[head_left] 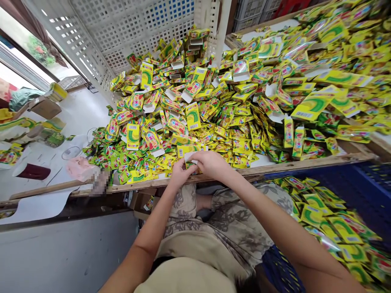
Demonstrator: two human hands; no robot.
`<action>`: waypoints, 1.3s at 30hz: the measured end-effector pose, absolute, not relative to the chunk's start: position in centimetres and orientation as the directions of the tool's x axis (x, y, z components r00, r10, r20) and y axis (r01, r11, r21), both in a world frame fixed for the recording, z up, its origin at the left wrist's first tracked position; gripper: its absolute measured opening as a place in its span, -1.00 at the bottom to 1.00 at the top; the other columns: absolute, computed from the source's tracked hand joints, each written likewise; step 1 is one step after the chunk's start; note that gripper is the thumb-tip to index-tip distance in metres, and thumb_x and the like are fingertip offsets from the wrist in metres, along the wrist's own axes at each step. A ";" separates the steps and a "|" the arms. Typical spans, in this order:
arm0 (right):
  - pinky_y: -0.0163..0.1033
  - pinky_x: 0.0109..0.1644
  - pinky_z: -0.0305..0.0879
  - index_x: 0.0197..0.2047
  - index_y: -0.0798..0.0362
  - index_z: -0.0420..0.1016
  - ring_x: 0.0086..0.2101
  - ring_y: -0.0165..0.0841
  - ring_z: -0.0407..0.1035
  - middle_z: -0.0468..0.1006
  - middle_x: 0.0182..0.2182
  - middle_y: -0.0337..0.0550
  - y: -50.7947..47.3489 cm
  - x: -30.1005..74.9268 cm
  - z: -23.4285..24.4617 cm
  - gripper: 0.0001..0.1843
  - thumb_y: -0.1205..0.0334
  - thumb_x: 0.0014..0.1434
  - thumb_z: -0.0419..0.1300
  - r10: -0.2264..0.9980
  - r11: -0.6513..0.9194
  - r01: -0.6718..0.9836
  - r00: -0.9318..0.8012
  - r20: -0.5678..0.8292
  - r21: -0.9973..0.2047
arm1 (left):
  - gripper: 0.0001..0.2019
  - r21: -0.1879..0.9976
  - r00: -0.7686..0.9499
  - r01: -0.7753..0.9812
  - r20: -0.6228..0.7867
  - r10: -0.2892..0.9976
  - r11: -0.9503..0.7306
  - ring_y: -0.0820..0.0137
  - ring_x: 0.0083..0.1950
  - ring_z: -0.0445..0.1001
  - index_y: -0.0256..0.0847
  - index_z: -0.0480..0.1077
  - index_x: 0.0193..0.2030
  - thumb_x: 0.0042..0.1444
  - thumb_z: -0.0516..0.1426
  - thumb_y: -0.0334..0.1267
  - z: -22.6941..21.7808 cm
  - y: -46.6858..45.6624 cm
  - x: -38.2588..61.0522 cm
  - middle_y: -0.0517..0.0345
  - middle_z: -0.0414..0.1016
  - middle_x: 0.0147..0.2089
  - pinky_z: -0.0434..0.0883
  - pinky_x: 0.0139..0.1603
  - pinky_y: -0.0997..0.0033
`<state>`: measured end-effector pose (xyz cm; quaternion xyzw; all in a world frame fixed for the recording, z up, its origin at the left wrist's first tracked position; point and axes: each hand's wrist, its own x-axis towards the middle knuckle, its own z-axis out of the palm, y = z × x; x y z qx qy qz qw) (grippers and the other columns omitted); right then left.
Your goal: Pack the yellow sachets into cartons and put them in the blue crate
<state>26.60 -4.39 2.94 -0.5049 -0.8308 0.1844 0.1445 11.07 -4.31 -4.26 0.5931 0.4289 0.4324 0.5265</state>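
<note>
At the table's front edge, my left hand (179,173) and my right hand (213,164) come together around one small yellow-green carton (189,157). Its white end flap stands up between my fingers, and much of the carton is hidden by them. My right thumb and fingertips pinch the flap side, while my left fingers close on the opposite side. Just beyond my hands lies another yellow carton (182,151). Around it spreads a heap of small yellow and green candy packets (241,144), with several printed cartons (193,116) on top, some with flaps open.
A white perforated crate (119,36) lies tipped behind the heap. Below right, a blue crate (354,183) holds more yellow cartons (317,209). On the left are a dark red cup (35,171) and a pink plastic bag (80,167). A wooden rail (146,185) edges the table.
</note>
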 end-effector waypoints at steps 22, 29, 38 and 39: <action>-0.32 -0.54 0.27 -0.13 0.07 0.36 -0.61 -0.50 0.26 0.49 -0.24 -0.11 -5.9 27.6 -1.8 -0.70 0.11 0.09 0.11 0.999 -0.003 0.101 0.037 0.001 -0.995 | -0.53 1.000 0.312 0.010 0.013 0.950 -0.017 0.24 0.00 0.43 -0.26 0.38 -0.02 -0.05 0.26 -0.08 -4.0 -4.2 11.5 0.01 0.50 -0.04 0.33 0.09 0.26; -0.36 -0.51 0.20 -0.21 0.11 0.39 -0.56 -0.50 0.23 0.45 -0.40 -0.22 -3.7 27.3 -1.6 -0.70 0.15 -0.02 0.18 0.987 -0.016 0.062 -0.156 -0.025 -0.998 | -0.61 0.894 0.374 -0.352 -0.139 0.917 0.279 0.21 0.11 0.40 -0.24 0.46 -0.10 0.03 0.18 -0.01 -3.4 -3.1 11.4 0.04 0.51 -0.02 0.30 0.17 0.20; -0.34 -0.45 0.14 -0.33 0.08 0.46 -0.52 -0.44 0.22 0.39 -0.53 -0.27 -2.6 27.8 -2.2 -0.85 0.19 0.13 0.12 0.954 0.283 0.260 -0.171 0.245 -0.923 | -0.75 0.944 0.238 -0.269 -0.126 0.963 0.190 0.40 -0.22 0.50 -0.24 0.44 -0.32 -0.14 0.32 -0.22 -2.6 -2.1 10.4 0.16 0.53 -0.29 0.40 -0.09 0.36; -0.31 -0.39 0.19 -0.33 0.07 0.48 -0.47 -0.41 0.28 0.43 -0.49 -0.23 -2.7 27.9 -2.1 -0.85 0.22 0.15 0.11 0.937 0.342 0.301 -0.183 0.298 -0.890 | -0.79 0.974 0.181 -0.211 -0.047 0.982 0.086 0.41 -0.22 0.49 -0.23 0.45 -0.34 -0.11 0.31 -0.22 -2.8 -2.2 10.3 0.16 0.53 -0.29 0.39 -0.09 0.37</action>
